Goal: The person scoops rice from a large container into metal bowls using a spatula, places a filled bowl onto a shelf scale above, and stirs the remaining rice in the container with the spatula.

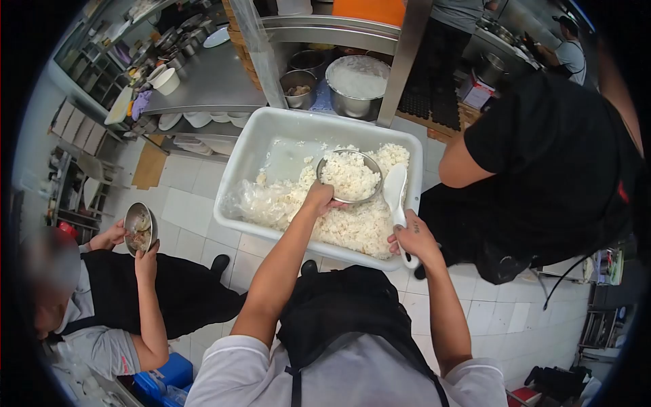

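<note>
The left hand [325, 197] is clamped on the near left edge of a steel bowl [374, 164], which sits over the right half of a deep white tub [229, 166] and is filled with white rice [349, 176]. The right hand [415, 239] is wrapped round the handle of a white rice paddle [396, 190], at the tub's near right corner.

The relation that matters most is between paddle and bowl. The paddle's long axis runs near to far, its far end leaning a little left, so the blade lies just to the right of the bowl (whether the two touch, I cannot tell). From the right hand, the bowl lies far and to the left, beyond the blade; the left hand is the nearer one, being already on it.

Loose rice [356, 234] spreads along the near and right parts of the tub, under and around the bowl, while the far left part shows mostly bare plastic. A clear plastic bag [263, 203] lies crumpled at the near left of the tub. Farther left, a co-worker [173, 288] holds a small metal dish [150, 216] in two hands, well apart from the tub.
</note>
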`<state>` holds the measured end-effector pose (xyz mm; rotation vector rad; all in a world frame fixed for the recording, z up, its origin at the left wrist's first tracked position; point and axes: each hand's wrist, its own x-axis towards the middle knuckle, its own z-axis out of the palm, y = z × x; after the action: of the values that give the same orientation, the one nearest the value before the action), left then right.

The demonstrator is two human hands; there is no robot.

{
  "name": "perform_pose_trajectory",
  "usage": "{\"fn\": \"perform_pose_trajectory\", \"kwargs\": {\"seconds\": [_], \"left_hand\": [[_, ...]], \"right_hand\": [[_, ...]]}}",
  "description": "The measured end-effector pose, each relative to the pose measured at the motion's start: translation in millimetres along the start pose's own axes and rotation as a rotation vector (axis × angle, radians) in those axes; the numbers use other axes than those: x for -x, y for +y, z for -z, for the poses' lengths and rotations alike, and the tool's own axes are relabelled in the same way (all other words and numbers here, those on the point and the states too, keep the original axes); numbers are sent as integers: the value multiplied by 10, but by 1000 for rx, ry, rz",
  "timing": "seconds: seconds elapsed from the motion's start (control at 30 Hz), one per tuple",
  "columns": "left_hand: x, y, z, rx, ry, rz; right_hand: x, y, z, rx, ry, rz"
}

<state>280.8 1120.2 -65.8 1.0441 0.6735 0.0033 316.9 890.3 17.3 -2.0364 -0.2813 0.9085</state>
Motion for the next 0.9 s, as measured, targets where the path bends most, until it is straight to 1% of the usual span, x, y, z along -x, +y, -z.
{"fn": "perform_pose_trajectory", "kwargs": {"seconds": [0.03,0.1,0.13,0.17,0.2,0.23,0.3,0.37,0.43,0.47,0.53,0.6,0.67,0.7,0.77,0.8,0.83,0.87,0.9], "left_hand": [[71,34,30,6,-14,8],[239,69,149,47,29,-79],[329,85,244,50,19,-64],[423,120,344,12,40,-96],[521,152,387,-26,62,-132],[644,206,356,-22,57,-131],[934,298,401,8,121,-149],[1015,169,542,-13,158,-160],[1192,149,515,10,206,-136],[1287,146,486,9,246,-161],[1513,106,428,38,284,-157],[1673,71,423,59,313,-159],[1802,12,430,79,420,-181],[1859,-25,454,76,421,-177],[1976,-93,512,119,466,-202],[2035,-99,522,113,503,-194],[2093,-106,537,103,502,-194],[2141,-122,544,127,524,-230],[2180,-138,539,155,546,-267]], "right_hand": [[17,-12,32,52,20,13],[3,-51,79,89,59,-1],[-26,-79,109,146,71,37],[-69,-116,129,201,81,78],[-151,-138,132,269,70,72],[-200,-192,146,273,74,69],[-300,-326,68,315,90,-3],[-423,-236,33,340,105,-2],[-592,24,48,574,185,137],[-644,78,71,575,181,142],[-623,168,103,590,54,138],[-707,22,-26,307,68,26],[-905,-48,-185,375,121,55],[-991,-71,-252,372,119,51],[-1097,-83,-341,259,60,4],[-1080,-78,-309,253,55,3],[-1053,-74,-247,235,-10,-25],[-1046,-87,-204,223,-74,-50],[-1050,-85,-208,225,-73,-48]]}}
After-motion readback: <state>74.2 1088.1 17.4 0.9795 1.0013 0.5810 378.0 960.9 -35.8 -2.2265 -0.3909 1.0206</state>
